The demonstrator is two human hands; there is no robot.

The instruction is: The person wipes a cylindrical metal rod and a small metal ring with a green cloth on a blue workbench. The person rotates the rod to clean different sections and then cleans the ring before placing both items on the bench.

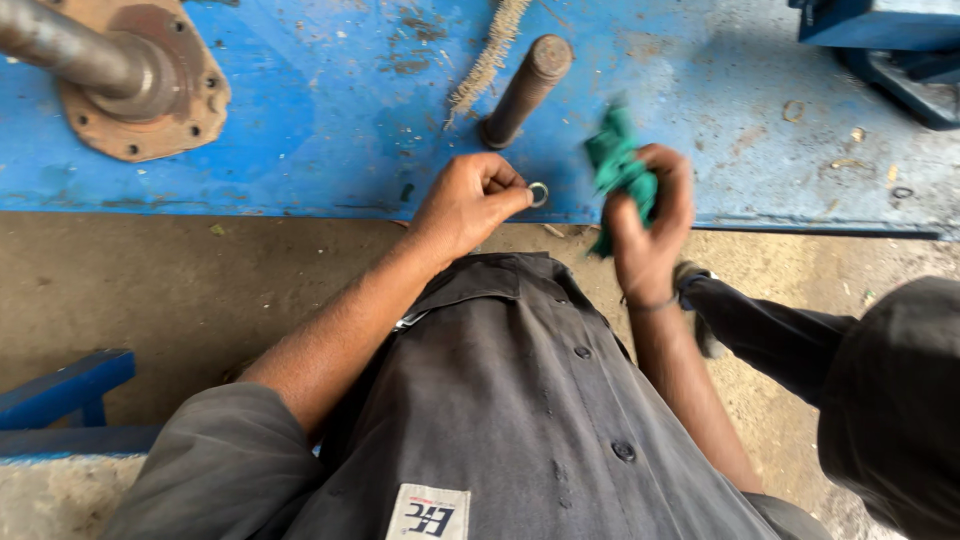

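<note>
My left hand (470, 205) pinches a small metal ring (538, 193) between thumb and forefinger, just over the edge of a blue metal surface (330, 120). My right hand (652, 225) grips a crumpled green rag (618, 170), a hand's width to the right of the ring. A rusty steel bolt (527, 88) stands out of the blue surface just beyond both hands.
A rusty round flange with a steel shaft (130, 75) sits at the far left of the blue surface. A frayed rope (488, 55) lies beside the bolt. Blue frame parts are at top right (880, 40) and lower left (65, 390). Below is a concrete floor (150, 290).
</note>
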